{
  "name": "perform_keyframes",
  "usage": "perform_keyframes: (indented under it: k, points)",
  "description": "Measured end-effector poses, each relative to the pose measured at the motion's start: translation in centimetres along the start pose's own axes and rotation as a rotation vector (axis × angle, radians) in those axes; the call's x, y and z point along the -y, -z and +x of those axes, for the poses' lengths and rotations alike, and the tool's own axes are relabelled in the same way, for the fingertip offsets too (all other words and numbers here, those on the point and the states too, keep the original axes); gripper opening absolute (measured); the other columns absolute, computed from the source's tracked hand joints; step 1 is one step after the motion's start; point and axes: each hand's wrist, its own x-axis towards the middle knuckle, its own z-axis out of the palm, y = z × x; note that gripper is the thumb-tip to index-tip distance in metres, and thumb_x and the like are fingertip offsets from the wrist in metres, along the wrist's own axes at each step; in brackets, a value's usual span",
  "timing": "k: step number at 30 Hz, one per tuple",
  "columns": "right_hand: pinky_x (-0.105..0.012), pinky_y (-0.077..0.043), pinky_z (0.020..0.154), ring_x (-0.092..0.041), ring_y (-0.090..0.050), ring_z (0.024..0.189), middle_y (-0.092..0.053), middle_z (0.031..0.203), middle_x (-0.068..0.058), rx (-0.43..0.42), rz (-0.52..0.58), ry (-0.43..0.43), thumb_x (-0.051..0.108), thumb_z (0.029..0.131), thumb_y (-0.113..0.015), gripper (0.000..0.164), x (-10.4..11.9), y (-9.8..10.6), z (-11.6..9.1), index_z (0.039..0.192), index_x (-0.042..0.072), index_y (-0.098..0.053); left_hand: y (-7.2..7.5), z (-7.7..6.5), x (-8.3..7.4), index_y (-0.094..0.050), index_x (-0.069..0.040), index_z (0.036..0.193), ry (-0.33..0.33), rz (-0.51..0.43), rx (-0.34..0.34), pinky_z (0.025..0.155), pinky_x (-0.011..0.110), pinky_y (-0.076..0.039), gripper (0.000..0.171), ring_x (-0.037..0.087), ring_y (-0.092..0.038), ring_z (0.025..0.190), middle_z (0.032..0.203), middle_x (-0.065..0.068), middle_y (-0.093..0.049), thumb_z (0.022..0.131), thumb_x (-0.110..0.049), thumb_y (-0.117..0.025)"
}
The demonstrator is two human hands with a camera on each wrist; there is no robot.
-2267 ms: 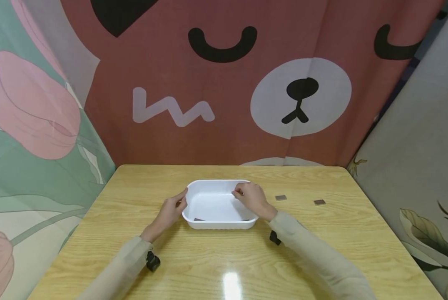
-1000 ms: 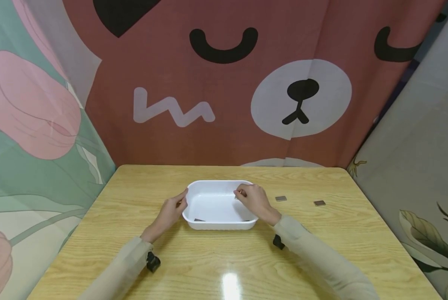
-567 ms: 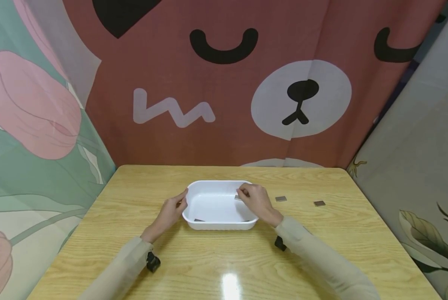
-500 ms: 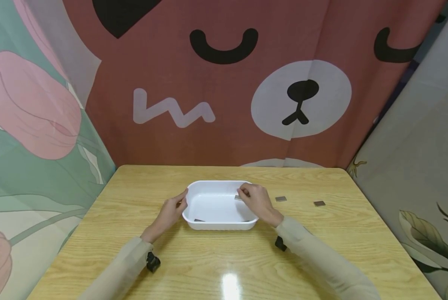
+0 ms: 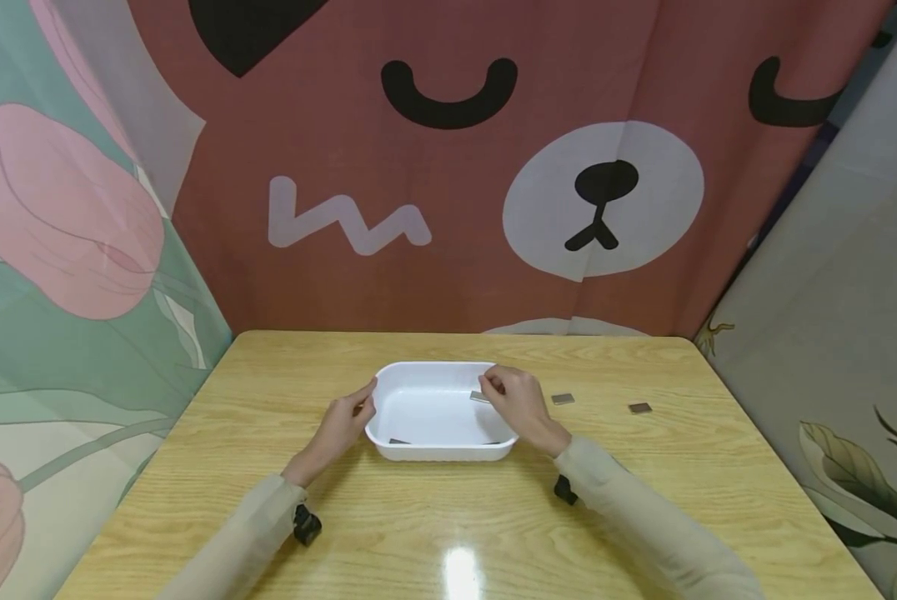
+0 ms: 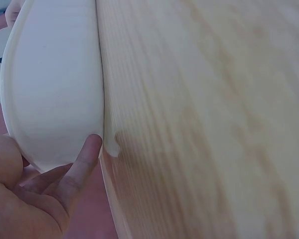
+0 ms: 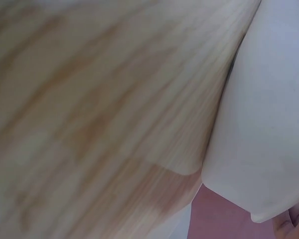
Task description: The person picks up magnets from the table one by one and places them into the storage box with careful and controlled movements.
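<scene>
A white rectangular tray with rounded corners sits on the wooden table. At its left end my left hand holds the rim; in the left wrist view one finger presses the outer wall near the base. Over the right end hangs my right hand, fingers loosely curled. A small flat grey rectangular piece lies in the tray beside those fingertips, partly covered by the hand. Another dark piece shows inside at the front left. The right wrist view has only the tray's outer wall and some fingers.
Right of the tray, two more flat rectangular pieces lie on the table: a grey one and, farther right, a darker one. A bear-print curtain hangs behind the table, with patterned cloths at both sides.
My right hand has let go of the small grey piece and drawn slightly right. The piece now lies in view inside the tray. My left hand has kept its place.
</scene>
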Motion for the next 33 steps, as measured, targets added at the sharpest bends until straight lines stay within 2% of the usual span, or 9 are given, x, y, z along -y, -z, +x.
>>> perform_keyframes:
  k: [11, 16, 26, 33]
  points:
    - [-0.018, -0.042, 0.046, -0.002, -0.049, 0.053, -0.058, 0.064, 0.009, 0.004, -0.004, -0.015, 0.017, 0.084, -0.058, 0.011, 0.0, 0.5, 0.1, 0.079, 0.012, -0.066, 0.1, 0.0, 0.2, -0.041, -0.004, 0.131, 0.003, -0.001, -0.008, 0.038, 0.021, -0.042, 0.041, 0.017, -0.051, 0.054, 0.113, 0.017, -0.057, 0.091, -0.012, -0.044]
    - [-0.018, -0.042, 0.046, -0.002, -0.048, 0.052, -0.058, 0.064, 0.009, 0.006, -0.010, -0.007, 0.017, 0.083, -0.059, 0.010, 0.0, 0.6, 0.2, 0.078, 0.011, -0.066, 0.0, 0.1, 0.3, -0.041, -0.005, 0.131, 0.005, -0.007, -0.006, 0.035, 0.021, -0.040, 0.041, 0.012, -0.043, 0.044, 0.104, 0.017, -0.061, 0.091, -0.012, -0.044]
    - [-0.018, -0.040, 0.044, -0.003, -0.047, 0.050, -0.057, 0.061, 0.008, -0.004, -0.026, -0.019, 0.018, 0.083, -0.059, 0.012, -0.5, 1.1, 0.2, 0.077, 0.011, -0.067, 0.0, -0.1, 0.1, -0.041, -0.005, 0.131, 0.009, -0.011, -0.001, 0.036, 0.021, -0.041, 0.041, 0.014, -0.048, 0.047, 0.102, 0.017, -0.061, 0.091, -0.012, -0.044]
    - [-0.019, -0.040, 0.044, -0.004, -0.046, 0.049, -0.055, 0.061, 0.009, -0.012, -0.032, -0.016, 0.018, 0.083, -0.059, 0.012, -0.5, 1.4, 0.2, 0.076, 0.012, -0.066, 0.0, 0.0, 0.1, -0.040, -0.004, 0.132, -0.001, -0.006, 0.005, 0.035, 0.021, -0.039, 0.042, 0.011, -0.044, 0.045, 0.098, 0.017, -0.062, 0.091, -0.011, -0.044]
